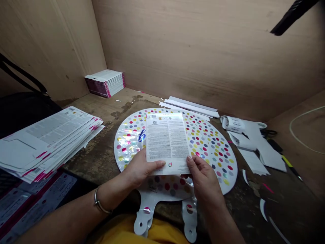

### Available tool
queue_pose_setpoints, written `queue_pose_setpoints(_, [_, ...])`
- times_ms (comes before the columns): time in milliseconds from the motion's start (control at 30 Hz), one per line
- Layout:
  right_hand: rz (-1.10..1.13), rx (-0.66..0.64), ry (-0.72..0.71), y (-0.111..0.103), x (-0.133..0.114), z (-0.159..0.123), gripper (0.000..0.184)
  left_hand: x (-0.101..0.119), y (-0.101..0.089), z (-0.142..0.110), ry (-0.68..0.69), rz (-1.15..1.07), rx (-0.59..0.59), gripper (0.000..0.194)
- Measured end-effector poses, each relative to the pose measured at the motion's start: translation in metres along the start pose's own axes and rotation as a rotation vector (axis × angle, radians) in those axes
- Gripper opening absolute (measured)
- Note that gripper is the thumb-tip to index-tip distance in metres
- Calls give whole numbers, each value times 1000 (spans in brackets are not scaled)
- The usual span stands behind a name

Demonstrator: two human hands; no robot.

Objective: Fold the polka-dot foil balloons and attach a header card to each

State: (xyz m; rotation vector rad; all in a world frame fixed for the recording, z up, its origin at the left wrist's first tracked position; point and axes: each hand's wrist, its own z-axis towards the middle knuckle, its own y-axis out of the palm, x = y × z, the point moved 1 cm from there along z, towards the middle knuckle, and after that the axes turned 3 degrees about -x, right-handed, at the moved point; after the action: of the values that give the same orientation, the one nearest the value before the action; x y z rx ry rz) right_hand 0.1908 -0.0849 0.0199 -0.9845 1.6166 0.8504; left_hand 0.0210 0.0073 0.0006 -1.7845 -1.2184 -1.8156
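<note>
Between my two hands is a white printed packet (166, 142) with small text, a barcode and a QR code on its face. My left hand (141, 169) grips its lower left edge, thumb lying across the front and fingers hidden behind. My right hand (203, 173) pinches the lower right corner. Beneath the packet lies a large, shiny oval board (210, 145) covered in coloured dots, with blue lettering partly covered. Two white tabs with holes, the left tab (144, 217) and the right tab (190, 220), stick out toward me.
On the left lies a stack of flat printed sleeves (56, 135). Folded packets (106, 83) are piled in the back corner. White strips (190, 106) lie behind the board. Label rolls (233, 125), a yellow-black pen or cutter (291, 167) and paper scraps (262, 208) are at right.
</note>
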Motion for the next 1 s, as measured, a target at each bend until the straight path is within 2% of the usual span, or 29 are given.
queue_pose_setpoints(67, [151,-63,43,3,3,-4,27,-3,6,-3,3,-93,69,48])
queue_pose_setpoints(133, [291,-109,87,11,6,-10,34,-6,10,-6,-9,-124,138,48])
queue_pose_setpoints(267, [447,-92,73,29,14,-17,52,-8,14,-10,-15,-67,169,50])
queue_pose_setpoints(367, [448,-138,80,33,20,-19,49,-8,15,-12,56,-47,150,48])
queue_pose_setpoints(467, [249,-200,87,23,20,-19,43,-8,12,-13,89,-71,152,47])
queue_pose_setpoints(533, [-79,-44,-81,11,14,-19,40,-9,10,-14,82,-74,173,46])
queue_pose_setpoints(600, [-501,139,-394,2,3,-20,31,-9,9,-15,81,-64,183,43])
queue_pose_setpoints(633, [-690,169,-557,0,-2,-21,25,-9,9,-15,81,-66,176,43])
queue_pose_setpoints(700, [-947,56,-785,1,-10,-22,18,-8,10,-16,81,-85,153,41])
queue_pose_setpoints(767, [-1034,-94,-872,5,-14,-21,16,-7,11,-18,78,-109,118,41])
queue_pose_setpoints(833, [-1038,-158,-904,11,-15,-18,15,-6,13,-20,67,-142,85,41])
queue_pose_setpoints(933, [-1035,-205,-954,22,-12,-16,17,-4,17,-24,29,-249,38,47])
queue_pose_setpoints(1000, [-1024,-187,-989,26,-10,-17,18,-2,19,-25,-3,-321,34,53])
